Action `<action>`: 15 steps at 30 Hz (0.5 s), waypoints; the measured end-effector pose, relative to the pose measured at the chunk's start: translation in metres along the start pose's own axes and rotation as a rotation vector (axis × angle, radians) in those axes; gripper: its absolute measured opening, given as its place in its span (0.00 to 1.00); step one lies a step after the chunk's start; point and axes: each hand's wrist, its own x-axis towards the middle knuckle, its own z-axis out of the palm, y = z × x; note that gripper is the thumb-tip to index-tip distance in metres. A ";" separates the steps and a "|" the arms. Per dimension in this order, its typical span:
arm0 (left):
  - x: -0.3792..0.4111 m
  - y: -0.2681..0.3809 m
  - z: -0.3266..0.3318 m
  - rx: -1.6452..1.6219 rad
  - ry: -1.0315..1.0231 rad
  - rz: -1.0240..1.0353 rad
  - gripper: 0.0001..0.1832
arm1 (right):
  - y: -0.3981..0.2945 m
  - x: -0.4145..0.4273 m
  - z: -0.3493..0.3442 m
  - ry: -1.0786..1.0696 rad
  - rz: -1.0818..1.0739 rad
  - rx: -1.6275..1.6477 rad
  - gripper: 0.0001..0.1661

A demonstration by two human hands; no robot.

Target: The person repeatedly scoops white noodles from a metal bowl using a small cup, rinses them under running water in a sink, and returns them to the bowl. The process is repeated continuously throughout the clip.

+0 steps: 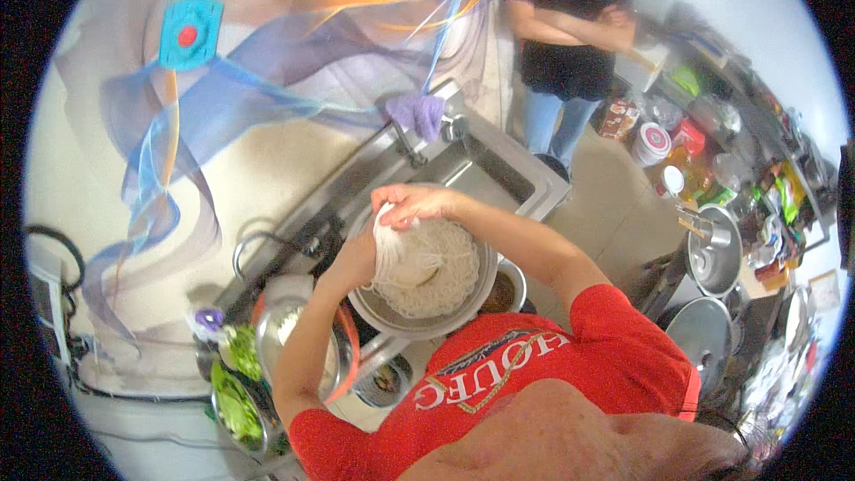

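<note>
White noodles [434,274], thin like rice vermicelli, fill a round metal pan [427,330] with a long handle [384,355] directly before me. Above its far left side, my right hand [417,204] pinches the top of a lifted bundle of strands [389,247]. The bundle hangs stretched down towards the pan. My left hand [361,259] is against the bundle's left side, low over the rim. Strands cover its fingers, so their grip is hidden.
A steel sink [491,174] with a purple cloth [417,115] lies beyond the pan. Leafy greens [237,407] in a bowl and an orange-rimmed container [347,354] are at left. A person [568,33] stands with crossed arms beyond the sink. Pots [715,254] and packages crowd the right counter.
</note>
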 end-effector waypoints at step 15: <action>0.007 0.017 -0.038 -0.684 0.338 0.347 0.47 | -0.006 0.041 0.002 0.146 -0.102 0.297 0.20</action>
